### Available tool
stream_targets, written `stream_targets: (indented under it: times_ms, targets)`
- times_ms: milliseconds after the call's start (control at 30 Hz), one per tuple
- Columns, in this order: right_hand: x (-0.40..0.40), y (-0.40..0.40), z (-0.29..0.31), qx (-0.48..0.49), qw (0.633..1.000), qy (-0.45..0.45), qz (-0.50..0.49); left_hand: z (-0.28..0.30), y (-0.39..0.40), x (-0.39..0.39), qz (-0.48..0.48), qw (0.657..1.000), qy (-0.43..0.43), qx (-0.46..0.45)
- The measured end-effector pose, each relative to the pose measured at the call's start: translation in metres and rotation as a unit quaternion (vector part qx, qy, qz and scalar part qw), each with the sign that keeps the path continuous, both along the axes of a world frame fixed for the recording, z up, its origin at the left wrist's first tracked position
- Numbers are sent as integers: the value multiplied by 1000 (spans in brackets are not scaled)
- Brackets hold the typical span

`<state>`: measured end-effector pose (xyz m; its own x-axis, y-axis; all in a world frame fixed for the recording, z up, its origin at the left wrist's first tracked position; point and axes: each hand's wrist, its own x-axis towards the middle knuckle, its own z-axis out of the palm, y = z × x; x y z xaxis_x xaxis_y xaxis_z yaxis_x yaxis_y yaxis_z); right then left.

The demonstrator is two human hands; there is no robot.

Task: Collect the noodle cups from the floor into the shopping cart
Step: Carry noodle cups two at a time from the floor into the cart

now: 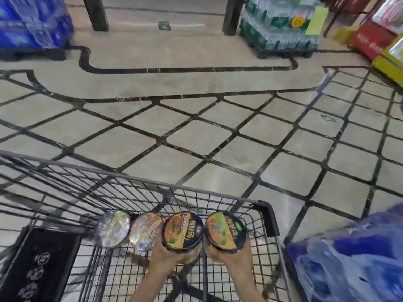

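A wire shopping cart [165, 188] fills the lower left of the head view. My left hand [168, 256] grips a noodle cup with an orange and dark lid [183, 231] over the cart's basket. My right hand [226, 256] grips a second cup of the same kind [225, 229] just to its right. Two more noodle cups with shiny printed lids, one [112, 228] and the other [146, 231], sit side by side in the cart to the left of my hands.
A black bag [41, 264] lies at the cart's lower left. A blue wrapped pack [357, 258] stands close on the right. Blue bottle packs [32, 22] and green bottle packs [281, 27] sit on pallets at the back, with red and yellow displays [383, 40] far right. Tiled floor [196, 131] stretches ahead.
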<state>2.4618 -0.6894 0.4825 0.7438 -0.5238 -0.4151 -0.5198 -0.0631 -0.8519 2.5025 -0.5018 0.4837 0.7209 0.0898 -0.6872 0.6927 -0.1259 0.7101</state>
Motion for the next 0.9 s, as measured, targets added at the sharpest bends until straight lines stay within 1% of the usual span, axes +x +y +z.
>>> stream_targets:
  times_ms: [133,200,333,433,500,600,667,767,833,900]
  targets:
    - [-7,-6,-20,30,999,31,19,-25,-4,2,-3,1000,-9,-12]
    - [-10,-7,-32,35,999,28,18,-37,-6,1,-19,1000,-18,-6]
    - [-10,-8,-60,-10,998,64,-19,-56,-10,-1,-23,999,-22,-19]
    - [-10,-4,-77,-32,998,55,-26,-68,-10,-3,-39,999,-28,10]
    - [-9,-3,-79,-58,997,46,-31,-74,-12,-4,-40,998,-47,34]
    - [-11,-3,-85,-32,997,46,-45,-92,-13,-9,-60,994,-55,74]
    - [-14,-2,-86,-10,999,44,-27,-122,-12,-17,-75,992,-54,90]
    - [-15,-1,-79,34,998,45,-8,-158,-9,-33,-50,997,-37,53]
    - [-13,-1,-72,74,996,50,4,-137,-8,-29,-47,998,-9,29]
    - [-13,-5,-68,91,994,56,22,-105,-7,-22,-26,1000,6,-2]
